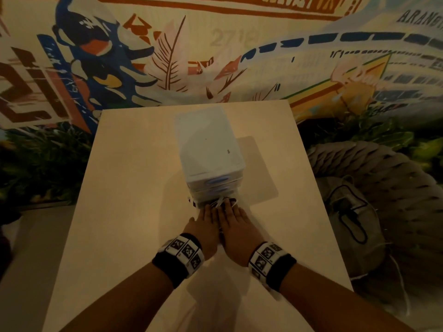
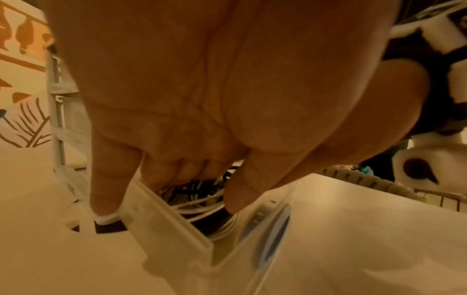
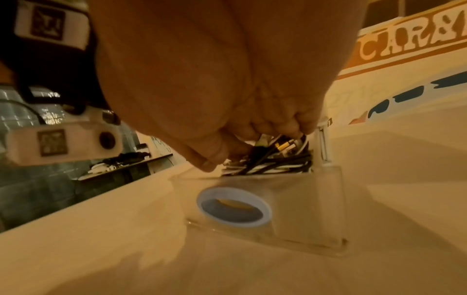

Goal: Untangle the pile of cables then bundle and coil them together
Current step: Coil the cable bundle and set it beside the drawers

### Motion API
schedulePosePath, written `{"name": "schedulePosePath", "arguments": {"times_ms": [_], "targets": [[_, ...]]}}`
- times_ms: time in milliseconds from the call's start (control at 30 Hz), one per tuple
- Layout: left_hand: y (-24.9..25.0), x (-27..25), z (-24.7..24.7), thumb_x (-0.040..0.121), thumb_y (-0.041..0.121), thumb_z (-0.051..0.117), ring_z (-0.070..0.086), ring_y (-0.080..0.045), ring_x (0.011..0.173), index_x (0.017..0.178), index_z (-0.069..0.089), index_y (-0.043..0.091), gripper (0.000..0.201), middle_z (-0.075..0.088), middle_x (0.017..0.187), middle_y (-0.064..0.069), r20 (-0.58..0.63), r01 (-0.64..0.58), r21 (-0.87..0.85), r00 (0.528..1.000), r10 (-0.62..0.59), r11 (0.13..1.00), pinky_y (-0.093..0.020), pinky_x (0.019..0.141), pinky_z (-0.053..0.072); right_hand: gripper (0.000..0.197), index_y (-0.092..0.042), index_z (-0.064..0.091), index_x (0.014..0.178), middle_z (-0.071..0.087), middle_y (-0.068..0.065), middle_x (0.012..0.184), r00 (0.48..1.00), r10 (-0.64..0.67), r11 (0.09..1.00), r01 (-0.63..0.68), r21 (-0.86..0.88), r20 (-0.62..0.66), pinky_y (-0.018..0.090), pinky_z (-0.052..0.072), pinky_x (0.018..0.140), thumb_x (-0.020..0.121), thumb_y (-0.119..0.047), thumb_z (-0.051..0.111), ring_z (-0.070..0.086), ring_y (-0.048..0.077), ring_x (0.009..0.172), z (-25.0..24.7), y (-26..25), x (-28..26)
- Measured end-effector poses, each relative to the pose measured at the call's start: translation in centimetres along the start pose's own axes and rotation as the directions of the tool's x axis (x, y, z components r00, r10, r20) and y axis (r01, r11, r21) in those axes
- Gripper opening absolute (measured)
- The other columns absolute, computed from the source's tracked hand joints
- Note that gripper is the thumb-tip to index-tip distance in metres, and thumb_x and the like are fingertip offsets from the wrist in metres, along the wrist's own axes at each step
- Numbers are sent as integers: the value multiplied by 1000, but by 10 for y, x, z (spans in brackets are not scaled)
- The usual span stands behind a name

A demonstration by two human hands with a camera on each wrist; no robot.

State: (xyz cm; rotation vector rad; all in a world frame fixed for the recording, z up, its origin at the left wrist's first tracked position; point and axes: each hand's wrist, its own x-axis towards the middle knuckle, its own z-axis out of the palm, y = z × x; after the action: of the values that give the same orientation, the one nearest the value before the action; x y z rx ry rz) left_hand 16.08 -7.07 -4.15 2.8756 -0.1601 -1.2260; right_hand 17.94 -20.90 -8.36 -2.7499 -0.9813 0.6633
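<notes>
Reaching side by side into the open bottom drawer (image 3: 265,201), both hands, left hand (image 1: 208,224) and right hand (image 1: 233,221), curl fingers into limp, light, snag-prone cables (image 3: 272,161), best scooped from underneath.

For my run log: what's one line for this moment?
stage: fetching cables | drawer: open | left hand: in drawer | right hand: gripping cables
</notes>
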Motion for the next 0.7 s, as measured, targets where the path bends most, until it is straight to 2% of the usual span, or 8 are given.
{"name": "schedulePosePath", "arguments": {"times_ms": [67, 200, 267, 333, 433, 500, 567, 700], "targets": [[2, -2, 1, 105, 42, 31, -8, -33, 154, 156, -16, 5, 78, -16, 165, -18, 26, -4, 58, 1000, 3, 998, -54, 123, 16, 74, -10, -11, 159, -20, 18, 164, 1000, 11, 1000, -11, -7, 27, 47, -3, 126, 105, -45, 26, -17, 34, 153, 10, 4, 2], [0, 0, 1, 106, 45, 23, -8, -34, 154, 156, -14, 4, 74, -14, 165, -19, 43, -2, 142, 999, -4, 990, -55, 123, 11, 82, -11, -12, 158, -17, 17, 165, 997, 3, 997, 3, -79, 80, 50, 2, 125, 92, -57, -1, -17, 33, 153, 24, 13, 7], [-1, 1, -1, 105, 52, 22, -5, -34, 154, 157, -11, 5, 78, -11, 166, -19, 47, -11, 146, 999, 4, 989, -56, 123, 9, 76, -14, -16, 157, -20, 16, 164, 998, 14, 997, -9, -80, 69, 48, -3, 125, 96, -55, 5, -17, 32, 153, 22, 10, 5], [-5, 3, -7, 102, 56, 30, 6, -32, 154, 160, -2, 8, 82, 1, 167, -17, -12, -19, 122, 1000, 21, 992, -57, 122, 11, 73, -16, -20, 154, -24, 15, 162, 997, 60, 995, -55, -79, 58, 46, -11, 124, 104, -52, 19, -17, 30, 153, 15, 5, 1], [-8, 6, -18, 101, 37, 47, 24, -32, 149, 159, 16, 13, 70, 20, 164, -12, -235, -39, 59, 971, 52, 998, -48, 121, 23, 76, -16, -19, 156, -25, 12, 163, 989, 124, 984, -112, -136, 83, 53, -18, 120, 105, -54, 22, -18, 33, 153, 3, -2, -3], [-4, 9, -22, 100, 26, 52, 26, -33, 148, 159, 14, 10, 72, 16, 165, -14, -263, -69, 32, 962, 76, 997, -44, 118, 31, 77, -17, -20, 155, -19, 14, 165, 990, 124, 976, -109, -187, 66, 56, -19, 119, 104, -55, 24, -15, 38, 153, -2, -6, -2], [2, 12, -20, 98, 27, 58, 23, -34, 150, 159, 10, 7, 81, 9, 166, -15, -241, -91, 53, 965, 101, 994, -44, 117, 34, 77, -17, -23, 151, -15, 14, 166, 995, 97, 969, -91, -231, 16, 58, -20, 118, 105, -54, 26, -15, 40, 152, -7, -8, -3], [3, 21, -8, 98, 36, 59, 19, -29, 152, 160, 5, 8, 87, 11, 167, -14, -252, -102, 1, 963, 99, 995, -42, 122, 26, 77, -9, -24, 146, -15, 20, 165, 999, -2, 979, 11, -204, 46, 48, -17, 121, 106, -46, 30, -13, 39, 153, -5, -5, 2]]}}
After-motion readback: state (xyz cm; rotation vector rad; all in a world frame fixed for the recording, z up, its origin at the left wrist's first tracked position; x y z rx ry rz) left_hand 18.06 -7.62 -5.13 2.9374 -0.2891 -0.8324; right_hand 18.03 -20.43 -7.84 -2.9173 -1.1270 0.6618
